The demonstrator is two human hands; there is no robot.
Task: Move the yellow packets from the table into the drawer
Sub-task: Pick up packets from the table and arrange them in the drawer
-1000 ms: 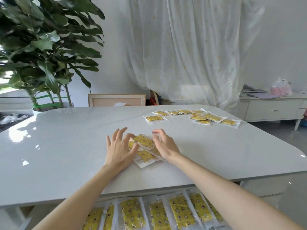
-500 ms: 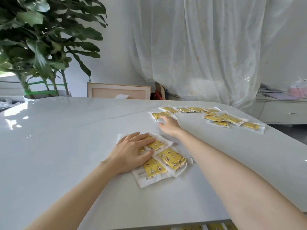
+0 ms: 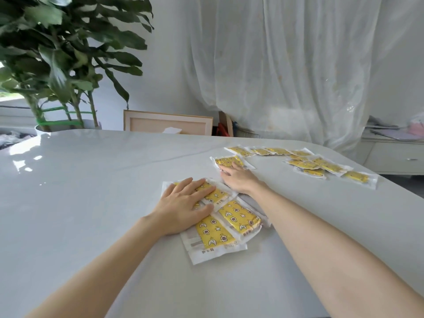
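A small pile of yellow packets (image 3: 226, 222) in clear wrappers lies on the white table (image 3: 91, 191) in front of me. My left hand (image 3: 183, 205) rests flat on the pile's left side, fingers spread. My right hand (image 3: 238, 177) reaches past the pile and lies palm down, fingertips on a single yellow packet (image 3: 229, 161). Several more yellow packets (image 3: 305, 162) are spread out at the far right of the table. The drawer is out of view.
A large potted plant (image 3: 57, 65) stands behind the table's far left corner. A wooden frame (image 3: 167, 123) leans beyond the far edge. A white sideboard (image 3: 394, 157) stands at the right under a sheer curtain.
My right hand left the pile and stretched forward onto the single packet. The left hand stayed flat on the pile. My view moved forward, so the drawer below the table edge dropped out of sight.
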